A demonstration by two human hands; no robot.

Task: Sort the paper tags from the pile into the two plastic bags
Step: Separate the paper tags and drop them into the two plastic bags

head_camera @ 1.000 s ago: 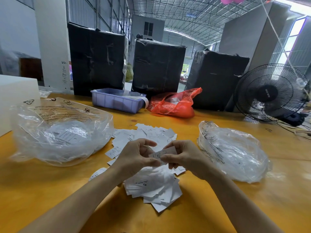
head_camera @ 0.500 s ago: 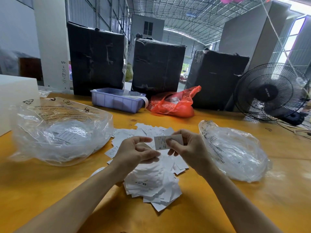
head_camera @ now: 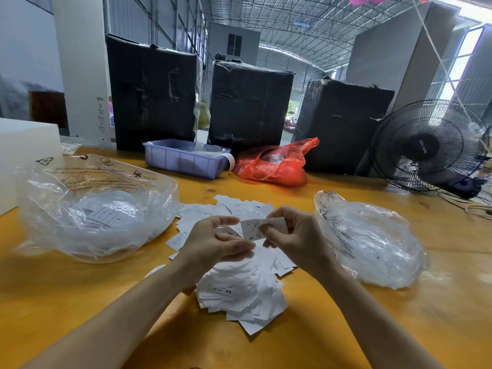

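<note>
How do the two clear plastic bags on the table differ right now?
The left bag is larger and bulges fuller than the right bag. The left bag lies beside the left hand, the right bag beside the right hand. A tag marked L shows through the left bag; the right bag's contents are unreadable. Both are clear, printed plastic.

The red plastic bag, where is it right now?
The red plastic bag lies at the table's far edge, between the purple tray and the black fan.

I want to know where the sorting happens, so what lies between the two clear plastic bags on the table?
In the head view, the pile of paper tags lies between the left bag and the right bag, with both hands above it.
</note>
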